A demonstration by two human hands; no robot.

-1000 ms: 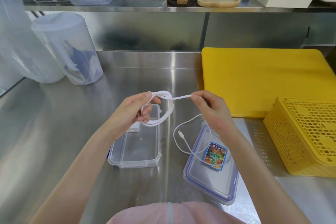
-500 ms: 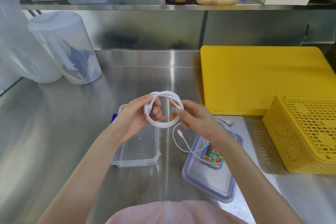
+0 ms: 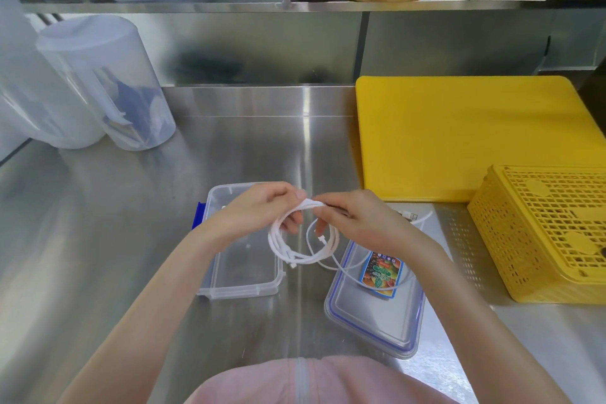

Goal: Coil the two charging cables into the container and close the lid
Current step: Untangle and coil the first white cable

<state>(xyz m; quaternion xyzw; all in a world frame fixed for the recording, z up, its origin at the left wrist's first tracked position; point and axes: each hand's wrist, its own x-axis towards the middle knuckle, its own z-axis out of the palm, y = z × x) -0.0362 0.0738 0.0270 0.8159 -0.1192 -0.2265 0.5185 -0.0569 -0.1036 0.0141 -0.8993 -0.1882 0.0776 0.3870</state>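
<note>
Since a second ago the stretched white cable (image 3: 303,248) has been wound into a multi-turn coil. The right hand (image 3: 355,221) has closed in to meet the left hand (image 3: 262,210), and both pinch the coil's top above the container (image 3: 241,285).

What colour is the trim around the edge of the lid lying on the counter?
Blue, on a clear lid; the head view, the only one, shows it.

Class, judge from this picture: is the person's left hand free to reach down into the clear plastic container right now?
Probably not yet. The left hand grips the coiled white cable together with the right hand. The clear plastic container sits open just below, nothing covering it.
</note>
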